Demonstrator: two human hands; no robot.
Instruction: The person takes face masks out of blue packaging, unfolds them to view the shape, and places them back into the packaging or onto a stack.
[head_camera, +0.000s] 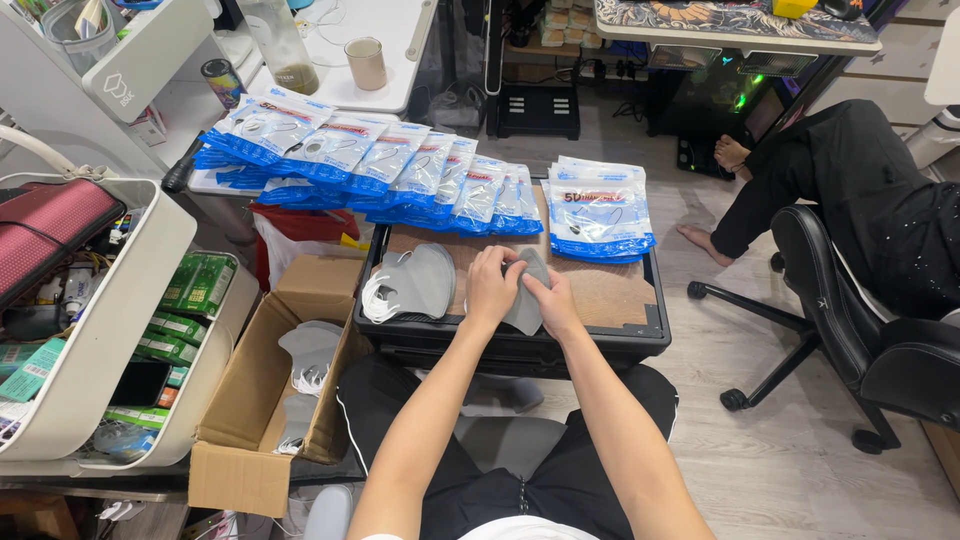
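Mask in hands: a grey face mask sits near the front middle of the small counter, held up a little off the wood.
Left hand: the left hand is curled shut on the top left part of the mask, fingers bent over its edge.
Right hand: the right hand is also closed on the mask, pinching its right side; the two hands touch each other.
Mask pile: a stack of grey masks with white ear loops lies just beside the left hand, on the left part of the counter.
Bags in a row: many blue and white mask bags lie overlapping along the back of the counter and out past its left end.
Bag pile: a neat stack of the same bags sits at the back right corner, near the hands but not touching them.
Box: an open cardboard box stands on the floor left of the knees, with more grey masks inside.
White cart: a round white cart full of green packs stands further left.
Cup: a tan cup stands on a white table behind the bags.
Other person: someone in black clothes sits on the right with bare feet on the floor.
Chair: a black wheeled chair stands close to the counter's right side.
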